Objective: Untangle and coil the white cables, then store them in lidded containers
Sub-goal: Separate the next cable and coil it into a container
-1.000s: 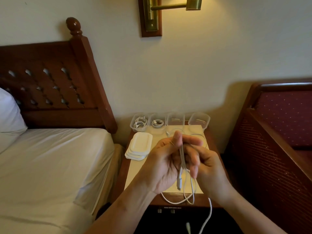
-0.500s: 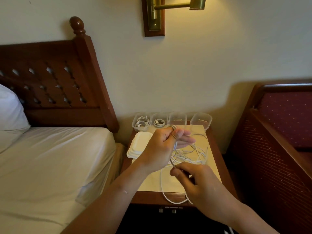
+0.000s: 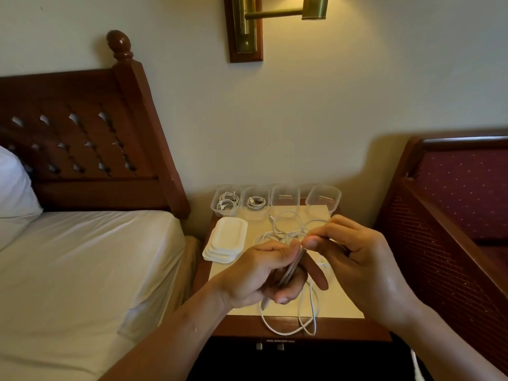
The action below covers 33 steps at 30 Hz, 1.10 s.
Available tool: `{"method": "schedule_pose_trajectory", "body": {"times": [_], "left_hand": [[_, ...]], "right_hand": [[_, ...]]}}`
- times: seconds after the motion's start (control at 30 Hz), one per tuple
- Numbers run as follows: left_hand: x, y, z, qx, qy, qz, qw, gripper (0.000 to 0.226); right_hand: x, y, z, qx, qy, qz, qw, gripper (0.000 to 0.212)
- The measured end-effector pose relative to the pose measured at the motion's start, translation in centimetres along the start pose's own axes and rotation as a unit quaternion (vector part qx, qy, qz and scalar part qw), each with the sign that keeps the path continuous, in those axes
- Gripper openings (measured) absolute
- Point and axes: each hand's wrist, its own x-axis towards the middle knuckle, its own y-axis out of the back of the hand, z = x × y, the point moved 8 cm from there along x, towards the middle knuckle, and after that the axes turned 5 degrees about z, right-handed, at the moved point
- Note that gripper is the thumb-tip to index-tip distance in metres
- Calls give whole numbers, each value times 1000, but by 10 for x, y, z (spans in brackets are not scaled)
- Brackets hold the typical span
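My left hand [image 3: 264,273] grips a bundle of white cable loops [image 3: 291,266] above the nightstand [image 3: 275,327]. My right hand [image 3: 354,259] pinches a strand of the same cable at the top of the bundle, thumb against fingertip. Loose loops of white cable [image 3: 305,317] hang down over the nightstand's front edge, and more tangled cable [image 3: 288,226] lies behind my hands. At the back stand several clear containers: the two left ones [image 3: 226,200] [image 3: 255,200] hold coiled cables, and the two right ones [image 3: 284,196] [image 3: 323,198] appear to hold no cable.
A stack of white lids [image 3: 226,240] sits on the nightstand's left side. A bed with white sheets [image 3: 82,270] and wooden headboard [image 3: 82,138] lies to the left. A red upholstered wooden chair [image 3: 453,215] stands to the right. A brass wall lamp [image 3: 264,20] hangs above.
My right hand rose from low near the front edge up to the top of the bundle. My left hand dropped and turned, now gripping the gathered loops lower and closer to me.
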Motion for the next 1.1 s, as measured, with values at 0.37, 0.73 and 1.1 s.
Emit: {"method": "schedule_pose_trajectory", "body": {"times": [0.37,0.73,1.1], "left_hand": [[-1,-24,25,-229,-92,1,969,45],[5,4,50,-133,-155,169,964,45],[4,33,31,279,3,172,945,46]], "right_hand": [[-3,-27,21,229,-99,39,967,23],[-27,-51,21,-50,-87,-46,994,29],[-26,-31,-12,-113,-48,-132,984,15]]}}
